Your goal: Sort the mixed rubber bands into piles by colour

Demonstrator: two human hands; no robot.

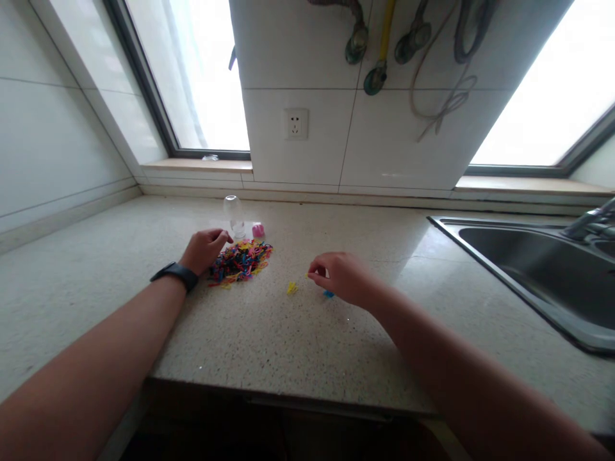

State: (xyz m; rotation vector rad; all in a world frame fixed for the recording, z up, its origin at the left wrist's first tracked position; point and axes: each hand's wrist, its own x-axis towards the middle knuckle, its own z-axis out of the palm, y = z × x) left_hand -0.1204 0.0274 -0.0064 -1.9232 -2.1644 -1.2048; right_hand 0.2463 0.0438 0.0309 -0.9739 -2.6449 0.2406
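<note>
A pile of small coloured rubber bands [241, 260] lies on the speckled countertop [269, 339]. My left hand [205, 248], with a black wristband, rests at the pile's left edge with its fingertips touching the bands; whether it holds one I cannot tell. My right hand [339, 276] hovers to the right of the pile, fingers pinched on something small and yellow. A loose yellow band [291, 289] lies just left of it and a blue band [328, 294] peeks out under it.
A clear upturned bottle [232, 212] and a pink cap [258, 230] stand behind the pile. A steel sink [538, 269] with a tap [592, 221] fills the right. A wall socket [296, 123], hanging hoses [379, 45] and two windows are behind.
</note>
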